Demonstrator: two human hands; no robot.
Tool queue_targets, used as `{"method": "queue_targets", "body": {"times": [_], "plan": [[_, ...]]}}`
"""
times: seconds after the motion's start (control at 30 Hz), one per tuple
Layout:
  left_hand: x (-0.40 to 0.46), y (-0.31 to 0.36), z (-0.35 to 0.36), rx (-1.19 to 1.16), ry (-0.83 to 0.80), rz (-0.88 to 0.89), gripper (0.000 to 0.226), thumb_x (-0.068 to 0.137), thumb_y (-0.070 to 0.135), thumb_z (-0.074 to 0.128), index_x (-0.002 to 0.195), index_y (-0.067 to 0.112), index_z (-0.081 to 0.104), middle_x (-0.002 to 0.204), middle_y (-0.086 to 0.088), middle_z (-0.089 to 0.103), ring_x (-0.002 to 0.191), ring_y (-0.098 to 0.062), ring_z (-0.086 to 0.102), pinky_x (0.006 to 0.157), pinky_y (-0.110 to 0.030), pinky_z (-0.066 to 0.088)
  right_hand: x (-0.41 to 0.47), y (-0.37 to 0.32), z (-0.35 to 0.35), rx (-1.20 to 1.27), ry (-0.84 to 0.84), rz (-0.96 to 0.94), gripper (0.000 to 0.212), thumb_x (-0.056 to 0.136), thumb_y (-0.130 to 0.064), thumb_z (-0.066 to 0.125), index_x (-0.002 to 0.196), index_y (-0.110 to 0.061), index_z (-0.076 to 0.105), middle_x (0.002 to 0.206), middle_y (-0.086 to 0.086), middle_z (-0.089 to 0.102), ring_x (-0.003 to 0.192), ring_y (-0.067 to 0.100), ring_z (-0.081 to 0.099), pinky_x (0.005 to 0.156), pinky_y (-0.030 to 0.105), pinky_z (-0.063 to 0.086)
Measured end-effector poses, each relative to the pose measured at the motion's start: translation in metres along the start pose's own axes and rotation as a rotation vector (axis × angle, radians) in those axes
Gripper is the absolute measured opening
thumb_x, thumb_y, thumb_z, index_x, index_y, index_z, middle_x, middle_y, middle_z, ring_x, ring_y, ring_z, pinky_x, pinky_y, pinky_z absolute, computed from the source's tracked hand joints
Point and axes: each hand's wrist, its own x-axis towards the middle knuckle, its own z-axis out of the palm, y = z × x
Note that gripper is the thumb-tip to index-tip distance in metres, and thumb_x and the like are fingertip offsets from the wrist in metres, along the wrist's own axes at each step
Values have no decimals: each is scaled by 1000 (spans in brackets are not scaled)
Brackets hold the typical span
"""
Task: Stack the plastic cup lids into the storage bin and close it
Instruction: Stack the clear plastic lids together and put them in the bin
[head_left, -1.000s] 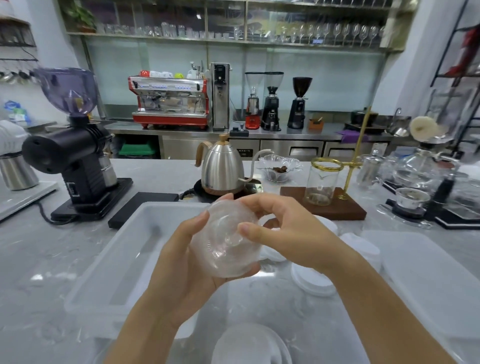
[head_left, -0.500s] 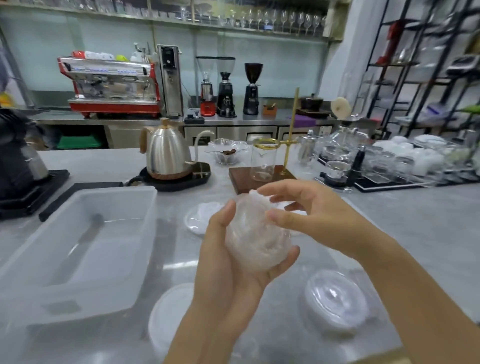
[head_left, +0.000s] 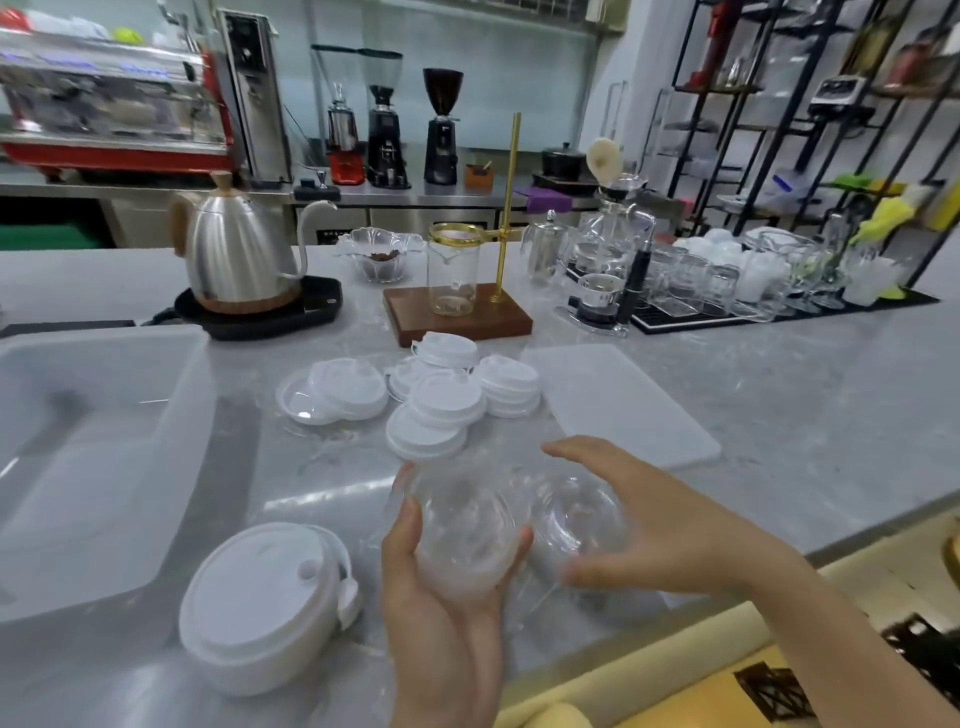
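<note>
Lids, clear domed ones (head_left: 465, 540), sit stacked in the left hand (head_left: 441, 613), its grip curled round them above the near edge of the table (head_left: 779, 395). Right hand (head_left: 670, 525) hovers just beside, fingers spread wide, over another clear lid (head_left: 576, 514) lying on the table. White lids (head_left: 447, 400) lie piled farther back. Storage bin (head_left: 182, 467) stands open on the left, its flat cover (head_left: 618, 400) lying to the right. One white lid stack (head_left: 260, 608) sits near the bin.

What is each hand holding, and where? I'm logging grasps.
Left hand grips a clear lid stack around its sides; right hand holds nothing.
</note>
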Motion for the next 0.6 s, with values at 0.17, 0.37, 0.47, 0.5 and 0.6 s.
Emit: {"method": "queue_targets", "body": {"times": [0.17, 0.37, 0.47, 0.5, 0.6], "plan": [[4, 3, -7, -84, 89, 14, 45, 73, 48, 64, 111, 25, 71, 110, -12, 72, 108, -35, 61, 71, -45, 60, 15, -6, 11, -231, -146, 35, 112, 61, -69, 75, 150, -42, 13, 146, -22, 29, 132, 0, 29, 104, 18, 28], [8, 2, -13, -106, 70, 1, 34, 72, 48, 68, 94, 24, 78, 104, -13, 74, 105, -37, 63, 68, -45, 62, 16, 1, 20, -164, -58, 44, 100, 56, -60, 73, 142, -48, 24, 128, -24, 38, 114, -8, 35, 88, 11, 35], [9, 3, -14, -94, 74, -5, 36, 72, 47, 69, 98, 24, 77, 108, -14, 73, 108, -38, 62, 68, -46, 62, 13, 9, 19, -53, 14, 48, 94, 56, -55, 76, 137, -53, 29, 130, -33, 38, 118, -14, 36, 89, 8, 36], [9, 3, -14, -90, 75, -6, 36, 72, 47, 69, 99, 24, 78, 111, -14, 73, 109, -38, 62, 68, -46, 62, 11, 12, 15, 6, 46, 55, 91, 56, -53, 77, 135, -54, 33, 131, -36, 39, 121, -14, 37, 93, 11, 38], [10, 2, -14, -43, 17, -29, 37, 74, 46, 67, 101, 24, 80, 117, -13, 74, 110, -33, 66, 67, -43, 62, 8, 15, 6, 255, 173, 23, 85, 56, -43, 80, 133, -49, 45, 133, -31, 48, 125, -6, 46, 106, 31, 43]]}}
